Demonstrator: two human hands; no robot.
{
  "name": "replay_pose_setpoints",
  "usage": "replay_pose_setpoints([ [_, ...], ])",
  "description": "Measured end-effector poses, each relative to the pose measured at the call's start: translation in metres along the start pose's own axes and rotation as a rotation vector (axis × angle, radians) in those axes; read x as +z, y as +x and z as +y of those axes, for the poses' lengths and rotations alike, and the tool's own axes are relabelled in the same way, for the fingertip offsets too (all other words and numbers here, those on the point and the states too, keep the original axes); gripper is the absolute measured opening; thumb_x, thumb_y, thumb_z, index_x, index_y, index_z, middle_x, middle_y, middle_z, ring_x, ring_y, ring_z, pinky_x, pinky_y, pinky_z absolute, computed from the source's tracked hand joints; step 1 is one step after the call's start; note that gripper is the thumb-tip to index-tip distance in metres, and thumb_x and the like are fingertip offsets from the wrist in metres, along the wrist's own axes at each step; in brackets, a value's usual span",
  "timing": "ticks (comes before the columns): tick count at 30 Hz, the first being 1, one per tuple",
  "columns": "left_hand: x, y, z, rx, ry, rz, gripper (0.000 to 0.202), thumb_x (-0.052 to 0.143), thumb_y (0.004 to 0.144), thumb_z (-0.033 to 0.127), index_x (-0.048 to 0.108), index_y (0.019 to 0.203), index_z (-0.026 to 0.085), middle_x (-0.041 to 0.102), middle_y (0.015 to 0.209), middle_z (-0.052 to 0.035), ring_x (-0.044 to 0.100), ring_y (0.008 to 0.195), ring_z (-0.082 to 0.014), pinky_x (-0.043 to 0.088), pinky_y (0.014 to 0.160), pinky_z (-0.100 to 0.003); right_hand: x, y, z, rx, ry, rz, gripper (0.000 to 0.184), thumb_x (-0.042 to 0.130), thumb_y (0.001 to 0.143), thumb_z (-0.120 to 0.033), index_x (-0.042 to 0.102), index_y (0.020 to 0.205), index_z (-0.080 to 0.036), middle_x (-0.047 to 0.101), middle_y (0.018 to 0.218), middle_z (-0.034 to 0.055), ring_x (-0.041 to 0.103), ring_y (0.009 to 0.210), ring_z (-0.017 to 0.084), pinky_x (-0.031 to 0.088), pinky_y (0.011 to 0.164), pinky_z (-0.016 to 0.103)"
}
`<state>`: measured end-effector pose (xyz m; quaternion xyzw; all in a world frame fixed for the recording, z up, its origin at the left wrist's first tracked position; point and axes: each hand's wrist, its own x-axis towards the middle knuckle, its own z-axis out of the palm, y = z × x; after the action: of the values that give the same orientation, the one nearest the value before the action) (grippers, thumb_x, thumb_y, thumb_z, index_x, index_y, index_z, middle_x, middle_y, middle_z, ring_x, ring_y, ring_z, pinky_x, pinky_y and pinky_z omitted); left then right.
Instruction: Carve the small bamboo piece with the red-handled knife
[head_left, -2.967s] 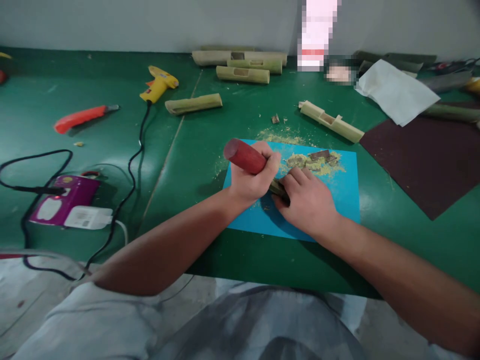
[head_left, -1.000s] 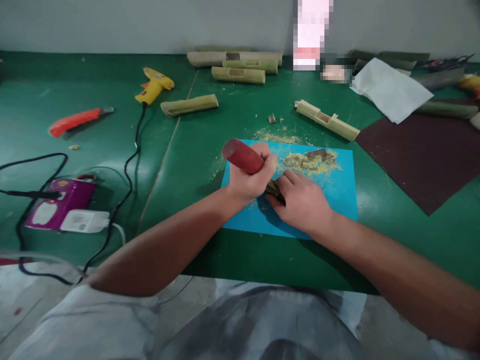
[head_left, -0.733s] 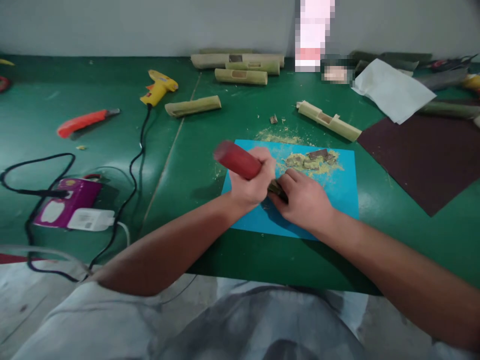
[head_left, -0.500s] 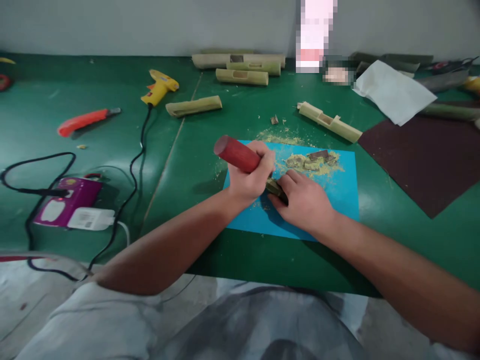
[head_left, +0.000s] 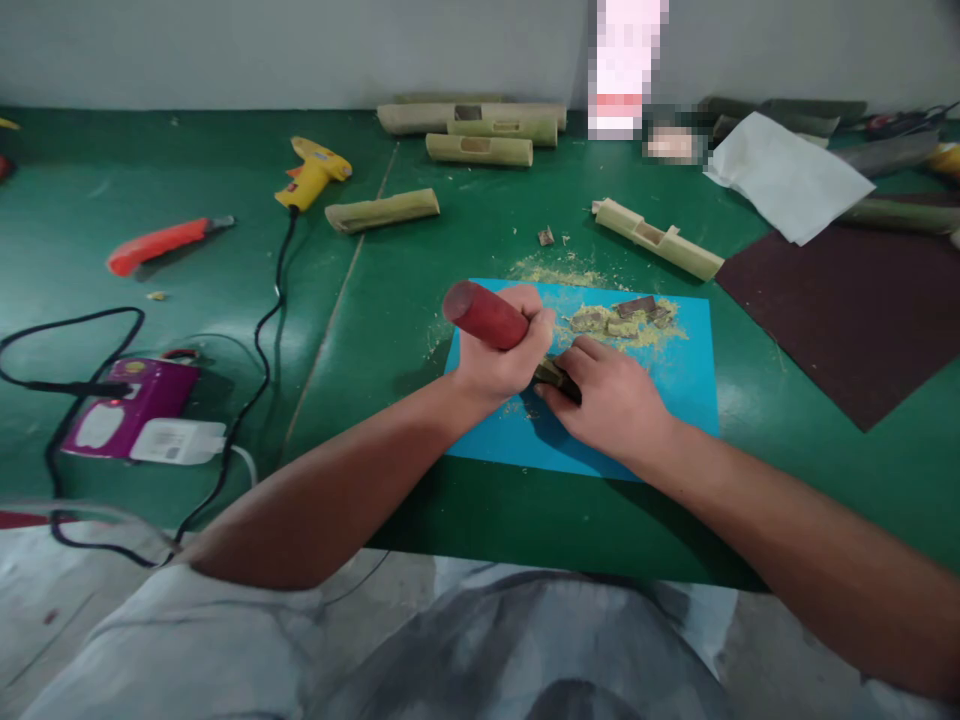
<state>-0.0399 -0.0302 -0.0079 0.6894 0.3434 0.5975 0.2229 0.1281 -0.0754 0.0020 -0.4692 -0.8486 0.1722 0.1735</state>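
Observation:
My left hand is wrapped round the red handle of a tool, its working end hidden between my hands. My right hand is closed on a small dark green bamboo piece and presses it onto the blue mat. Both hands meet over the mat's left half. A heap of yellowish shavings with small dark chips lies on the mat just beyond my right hand.
On the green table lie cut bamboo tubes, a notched bamboo piece, a single tube, a yellow glue gun, an orange utility knife, a purple device with cables, dark sandpaper and white paper.
The red handle rocked slightly left and back while both hands stayed on the mat. My right hand kept its hold on the bamboo piece. The view shifted a little.

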Motion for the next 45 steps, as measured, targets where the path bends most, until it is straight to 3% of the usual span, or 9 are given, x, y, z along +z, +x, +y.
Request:
replay_pose_setpoints([
  [9,0.002,-0.003,0.001,-0.102,-0.136,0.140,0.049,0.076,0.096,0.025,0.047,0.057,0.020,0.047,0.052,0.0045,0.044,0.048,-0.0080,0.036,0.047,-0.028,0.000,-0.001,-0.001,-0.014,-0.014,0.004,0.016,0.067,0.101,-0.029,0.074,0.096,-0.016,0.070,0.095,0.0104,0.059,0.084,0.022,0.037,0.070,0.035],
  [16,0.006,-0.004,-0.004,0.009,-0.089,0.126,0.051,0.074,0.106,0.044,0.056,0.063,0.021,0.055,0.060,0.0022,0.050,0.053,-0.0096,0.040,0.050,-0.031,0.002,-0.002,0.001,-0.009,-0.051,0.049,0.016,0.068,0.099,-0.031,0.074,0.095,-0.017,0.071,0.094,0.0094,0.060,0.084,0.022,0.036,0.069,0.035],
  [22,0.001,-0.003,-0.001,0.020,-0.073,0.037,0.041,0.071,0.097,0.020,0.052,0.061,0.020,0.052,0.057,0.0033,0.046,0.051,-0.0087,0.036,0.049,-0.029,0.002,-0.003,-0.002,-0.042,-0.034,0.025,0.018,0.066,0.101,-0.030,0.075,0.097,-0.016,0.072,0.096,0.0106,0.060,0.084,0.023,0.036,0.069,0.036],
  [25,0.001,-0.002,0.001,-0.059,-0.132,0.058,0.042,0.074,0.092,0.018,0.049,0.057,0.020,0.048,0.054,0.0042,0.042,0.049,-0.0084,0.032,0.046,-0.029,0.001,-0.004,-0.005,-0.056,-0.042,-0.012,0.017,0.066,0.102,-0.029,0.076,0.101,-0.015,0.073,0.099,0.0118,0.061,0.085,0.024,0.036,0.069,0.037],
  [29,0.003,-0.002,0.000,-0.181,-0.199,0.181,0.055,0.079,0.094,0.032,0.042,0.054,0.021,0.040,0.048,0.0053,0.037,0.043,-0.0078,0.026,0.041,-0.031,-0.001,-0.003,-0.006,-0.011,-0.056,-0.021,0.019,0.064,0.104,-0.031,0.076,0.100,-0.017,0.073,0.099,0.0113,0.062,0.087,0.024,0.037,0.069,0.037],
  [34,0.004,0.001,-0.002,-0.115,-0.221,0.271,0.061,0.081,0.100,0.052,0.047,0.059,0.021,0.050,0.054,0.0040,0.046,0.047,-0.0080,0.030,0.044,-0.034,-0.005,-0.003,-0.003,-0.032,-0.147,-0.033,0.022,0.068,0.101,-0.034,0.078,0.105,-0.015,0.075,0.101,0.0134,0.062,0.090,0.027,0.037,0.071,0.039],
  [37,-0.001,0.005,0.003,-0.013,-0.224,0.319,0.056,0.080,0.102,0.054,0.052,0.066,0.022,0.051,0.058,0.0042,0.050,0.048,-0.0081,0.032,0.045,-0.034,-0.011,-0.003,0.004,-0.099,-0.183,0.054,0.027,0.065,0.104,-0.036,0.079,0.105,-0.014,0.074,0.099,0.0146,0.060,0.093,0.029,0.038,0.075,0.041],
  [41,-0.009,0.013,0.018,0.104,-0.143,0.441,0.052,0.076,0.104,0.053,0.053,0.067,0.024,0.046,0.052,0.0023,0.050,0.046,-0.0124,0.030,0.045,-0.037,-0.015,-0.003,0.014,-0.183,-0.172,0.226,0.032,0.057,0.109,-0.037,0.078,0.118,-0.014,0.075,0.102,0.0151,0.058,0.097,0.031,0.039,0.078,0.044],
  [45,-0.010,0.015,0.033,0.159,-0.081,0.507,0.060,0.074,0.102,0.059,0.045,0.063,0.024,0.035,0.048,0.0010,0.046,0.043,-0.0134,0.025,0.044,-0.038,-0.015,-0.003,0.015,-0.190,-0.103,0.253,0.033,0.053,0.111,-0.036,0.075,0.127,-0.017,0.075,0.110,0.0149,0.059,0.101,0.032,0.041,0.082,0.045],
])
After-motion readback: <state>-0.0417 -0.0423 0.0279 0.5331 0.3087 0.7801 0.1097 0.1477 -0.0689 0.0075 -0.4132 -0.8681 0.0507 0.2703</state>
